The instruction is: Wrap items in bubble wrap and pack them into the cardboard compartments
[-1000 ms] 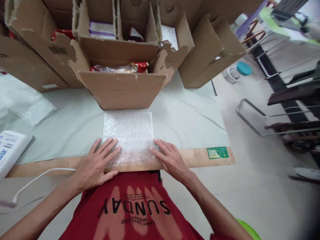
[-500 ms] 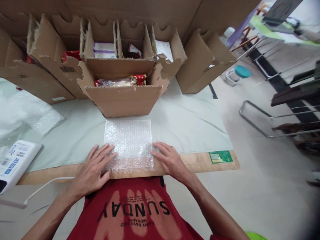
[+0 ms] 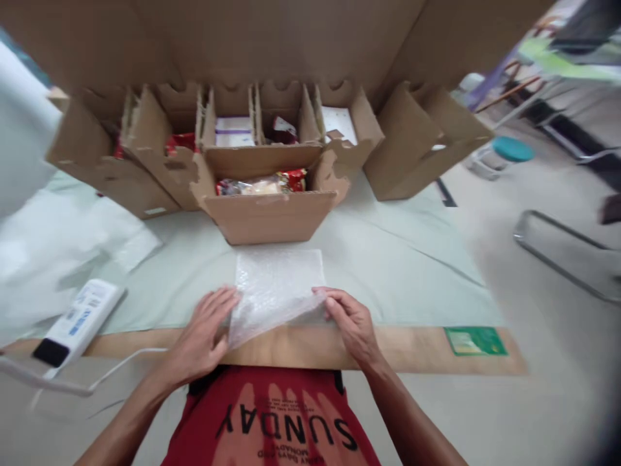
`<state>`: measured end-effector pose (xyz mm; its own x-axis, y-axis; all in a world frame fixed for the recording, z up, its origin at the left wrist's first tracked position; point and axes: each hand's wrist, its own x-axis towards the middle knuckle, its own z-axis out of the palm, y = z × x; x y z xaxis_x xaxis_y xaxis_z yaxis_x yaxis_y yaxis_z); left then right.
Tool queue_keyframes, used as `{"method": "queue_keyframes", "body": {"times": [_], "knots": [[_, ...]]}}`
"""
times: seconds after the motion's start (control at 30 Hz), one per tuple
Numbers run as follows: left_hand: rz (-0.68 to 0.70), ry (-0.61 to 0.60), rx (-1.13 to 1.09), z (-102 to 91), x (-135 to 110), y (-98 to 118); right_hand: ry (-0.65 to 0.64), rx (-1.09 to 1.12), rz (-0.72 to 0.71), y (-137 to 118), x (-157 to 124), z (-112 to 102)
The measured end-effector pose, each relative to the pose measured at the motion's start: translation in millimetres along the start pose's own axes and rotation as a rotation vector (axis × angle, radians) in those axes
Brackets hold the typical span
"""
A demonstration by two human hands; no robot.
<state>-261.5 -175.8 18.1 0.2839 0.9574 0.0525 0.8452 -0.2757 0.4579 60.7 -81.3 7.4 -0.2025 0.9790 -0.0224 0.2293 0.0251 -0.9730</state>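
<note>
Pinching a near corner of the bubble wrap (image 3: 276, 285), the right hand (image 3: 353, 323) holds it above the desk (image 3: 412, 346). The left hand (image 3: 206, 330), fingers extended, touches the opposite edge.

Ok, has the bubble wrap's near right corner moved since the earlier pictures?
Yes: pinched by the right hand, the bubble wrap corner has shifted off the wooden table edge, towards the front cardboard box.

Clear bubble wrap (image 3: 276, 281) mostly flat on pale cloth (image 3: 412, 278), near corner lifted
</note>
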Motion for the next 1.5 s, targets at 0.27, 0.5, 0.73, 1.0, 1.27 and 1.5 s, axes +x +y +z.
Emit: {"method": "queue_keyframes", "body": {"times": [0.27,0.5,0.73,1.0,1.27,1.5], "knots": [[-0.123,0.038,-0.141,-12.3,5,0,0.231,0.465,0.227,5,20,26],[-0.334,0.260,-0.357,9.7,25,2,0.132,0.512,0.261,-2,11,19],[-0.581,0.275,-0.364,15.9,45,3,0.073,0.109,0.120,-4,12,11],[-0.608,0.191,-0.094,19.5,65,5,0.188,-0.476,-0.034,15,41,21],[-0.672,0.149,0.053,14.3,66,9,0.116,-0.811,-0.051,4,42,17],[-0.722,-0.125,0.086,2.9,80,14,0.017,-0.798,0.123,-10,73,19]]}}
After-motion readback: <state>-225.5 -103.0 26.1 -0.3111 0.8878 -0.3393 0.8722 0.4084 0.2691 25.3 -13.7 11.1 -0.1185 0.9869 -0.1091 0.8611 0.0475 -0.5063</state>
